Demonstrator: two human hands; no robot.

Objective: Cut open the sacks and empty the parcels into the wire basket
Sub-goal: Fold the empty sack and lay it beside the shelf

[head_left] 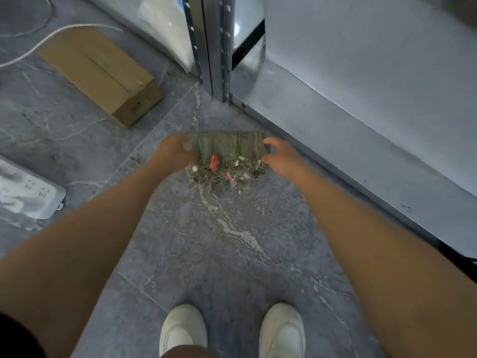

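I have both arms stretched down toward the floor (206, 241), and the sack (227, 144) sits just on my side of the foot of the metal shelf upright (219, 47), nearly in line with it. It is a grey-green woven piece, spread wide between my hands. Its lower edge is frayed into a tangle of threads mixed with red and white scraps (214, 161). The left grip (175, 151) is curled closed around the sack's left end, and the right grip (280, 156) pinches its right end between thumb and fingers. I cannot tell whether the frayed edge rests on the floor or hangs just above it. Left of the upright a closed cardboard box (103, 73) lies flat on the floor, with a white cable (51, 37) looping beyond it. Farther left of the upright and nearer to me, a white power strip (28, 195) lies at the edge of the view. From the upright's foot a low grey shelf board (361, 112) runs off to the right. My two white shoes (183, 329) stand well back from the upright, at the bottom of the view.
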